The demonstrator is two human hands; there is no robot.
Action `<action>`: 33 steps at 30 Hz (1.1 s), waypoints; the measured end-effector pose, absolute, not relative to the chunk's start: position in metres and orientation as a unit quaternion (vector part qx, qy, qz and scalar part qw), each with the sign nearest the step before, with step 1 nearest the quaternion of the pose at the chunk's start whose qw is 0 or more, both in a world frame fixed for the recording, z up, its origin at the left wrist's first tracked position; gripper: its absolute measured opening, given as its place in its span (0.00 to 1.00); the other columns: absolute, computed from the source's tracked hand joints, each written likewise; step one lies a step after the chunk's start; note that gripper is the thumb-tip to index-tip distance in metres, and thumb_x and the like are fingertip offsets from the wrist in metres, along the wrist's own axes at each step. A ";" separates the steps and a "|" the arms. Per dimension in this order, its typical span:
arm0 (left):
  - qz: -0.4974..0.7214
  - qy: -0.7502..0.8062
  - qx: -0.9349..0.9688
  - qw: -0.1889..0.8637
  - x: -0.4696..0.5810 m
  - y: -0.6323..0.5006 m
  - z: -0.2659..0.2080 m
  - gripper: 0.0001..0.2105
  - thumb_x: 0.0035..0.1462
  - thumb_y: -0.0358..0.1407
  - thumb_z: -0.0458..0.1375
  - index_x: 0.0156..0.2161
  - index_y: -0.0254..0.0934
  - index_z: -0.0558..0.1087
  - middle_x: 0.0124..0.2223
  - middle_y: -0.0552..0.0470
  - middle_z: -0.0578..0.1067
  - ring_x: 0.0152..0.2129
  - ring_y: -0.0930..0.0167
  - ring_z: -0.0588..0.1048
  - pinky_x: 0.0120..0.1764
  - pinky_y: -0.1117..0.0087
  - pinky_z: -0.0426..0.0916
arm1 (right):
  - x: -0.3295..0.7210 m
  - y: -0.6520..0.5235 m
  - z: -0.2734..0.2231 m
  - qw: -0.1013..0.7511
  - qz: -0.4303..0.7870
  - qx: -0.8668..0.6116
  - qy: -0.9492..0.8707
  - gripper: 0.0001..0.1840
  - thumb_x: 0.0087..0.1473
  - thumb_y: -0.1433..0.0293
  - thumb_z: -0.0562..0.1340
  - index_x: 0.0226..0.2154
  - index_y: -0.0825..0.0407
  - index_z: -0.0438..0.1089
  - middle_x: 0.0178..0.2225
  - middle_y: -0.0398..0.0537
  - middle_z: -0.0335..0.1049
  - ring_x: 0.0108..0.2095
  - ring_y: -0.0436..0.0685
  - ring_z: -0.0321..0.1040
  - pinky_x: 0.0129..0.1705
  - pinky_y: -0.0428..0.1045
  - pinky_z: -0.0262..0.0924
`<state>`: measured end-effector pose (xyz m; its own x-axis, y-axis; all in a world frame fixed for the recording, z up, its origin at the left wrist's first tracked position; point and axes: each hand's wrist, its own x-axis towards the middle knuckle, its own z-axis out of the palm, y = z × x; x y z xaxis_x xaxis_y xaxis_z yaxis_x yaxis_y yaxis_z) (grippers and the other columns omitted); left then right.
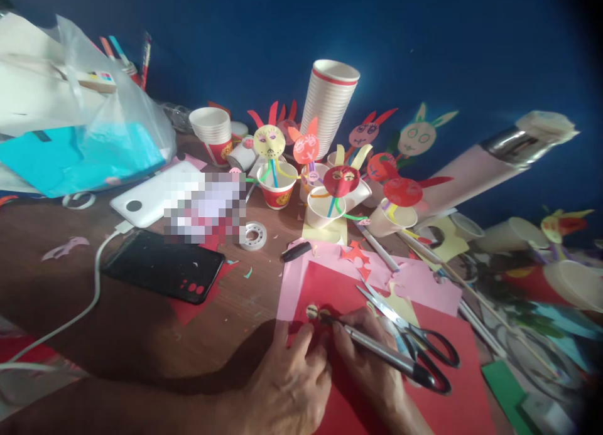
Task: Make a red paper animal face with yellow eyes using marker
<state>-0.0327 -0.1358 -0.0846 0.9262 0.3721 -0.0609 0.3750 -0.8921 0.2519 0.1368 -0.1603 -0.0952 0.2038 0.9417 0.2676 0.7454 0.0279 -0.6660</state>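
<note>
Head view: on the red paper sheet [334, 284], two small paper discs [311, 311] look thin and easily shifted, best pinned by their rims. The left hand [294, 378] curls beside them, its grip impossible to tell; the right hand [372, 381] is closed round a stiff, light-looking marker pen [377, 344] near its tip. Scissors [393, 316] crowd the sheet's right; tabletop [264, 278] room lies left of it.

Red sheet [339, 284] seen as matt, smooth paper; pen [380, 351] finished in silvery sheen; scissors [406, 326] bladed in polished metal; tabletop [245, 281] surfaced in brown wood (or wood-look); bag [134, 102] formed of translucent plastic.
</note>
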 end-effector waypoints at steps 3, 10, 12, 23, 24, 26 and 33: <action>0.003 0.196 0.972 0.131 -0.033 -0.138 -0.088 0.16 0.67 0.36 0.47 0.47 0.32 0.75 0.48 0.39 0.74 0.49 0.51 0.63 0.48 0.44 0.59 | 0.137 -0.161 -0.095 0.364 0.137 -0.686 -0.615 0.09 0.54 0.68 0.59 0.24 0.49 0.64 0.15 0.37 0.69 0.13 0.48 0.66 0.16 0.41 0.59; -0.001 0.202 0.968 0.145 -0.032 -0.138 -0.088 0.17 0.67 0.36 0.45 0.48 0.31 0.74 0.49 0.39 0.73 0.49 0.52 0.62 0.49 0.43 0.56 | 0.137 -0.161 -0.096 0.377 0.145 -0.681 -0.611 0.10 0.55 0.68 0.59 0.23 0.49 0.63 0.13 0.37 0.68 0.11 0.48 0.65 0.15 0.41 0.59; -0.008 0.202 0.969 0.145 -0.032 -0.138 -0.087 0.17 0.67 0.35 0.46 0.49 0.31 0.74 0.50 0.38 0.73 0.50 0.51 0.62 0.50 0.43 0.56 | 0.137 -0.160 -0.096 0.374 0.153 -0.675 -0.617 0.09 0.55 0.68 0.59 0.23 0.49 0.63 0.14 0.38 0.69 0.11 0.48 0.65 0.14 0.40 0.59; -0.026 0.199 0.968 0.151 -0.030 -0.135 -0.080 0.16 0.67 0.36 0.47 0.48 0.31 0.74 0.50 0.38 0.74 0.50 0.51 0.63 0.48 0.44 0.59 | 0.137 -0.162 -0.098 0.387 0.148 -0.678 -0.607 0.09 0.55 0.68 0.59 0.24 0.49 0.63 0.14 0.37 0.68 0.12 0.47 0.65 0.15 0.40 0.59; -0.032 0.197 0.968 0.154 -0.030 -0.134 -0.078 0.16 0.67 0.35 0.47 0.48 0.30 0.74 0.50 0.38 0.74 0.50 0.51 0.63 0.48 0.44 0.59 | 0.138 -0.163 -0.098 0.384 0.143 -0.682 -0.606 0.10 0.55 0.68 0.59 0.24 0.49 0.62 0.14 0.37 0.68 0.12 0.47 0.65 0.15 0.40 0.60; -0.037 0.194 0.968 0.155 -0.030 -0.132 -0.075 0.16 0.67 0.35 0.47 0.49 0.30 0.74 0.50 0.38 0.73 0.50 0.51 0.64 0.48 0.44 0.60 | 0.138 -0.163 -0.099 0.380 0.135 -0.689 -0.602 0.10 0.55 0.67 0.59 0.24 0.49 0.62 0.14 0.37 0.68 0.12 0.48 0.65 0.16 0.41 0.60; -0.046 0.195 0.967 0.156 -0.029 -0.132 -0.077 0.15 0.66 0.36 0.48 0.49 0.31 0.74 0.51 0.39 0.73 0.50 0.52 0.63 0.49 0.45 0.58 | 0.139 -0.162 -0.098 0.384 0.131 -0.682 -0.609 0.09 0.55 0.67 0.59 0.24 0.49 0.63 0.15 0.37 0.69 0.13 0.48 0.66 0.16 0.41 0.60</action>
<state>-0.0294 -0.1321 -0.0769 0.9194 0.3637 -0.1500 0.3924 -0.8750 0.2835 0.1386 -0.1624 -0.0981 0.2241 0.9308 0.2887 0.7297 0.0361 -0.6828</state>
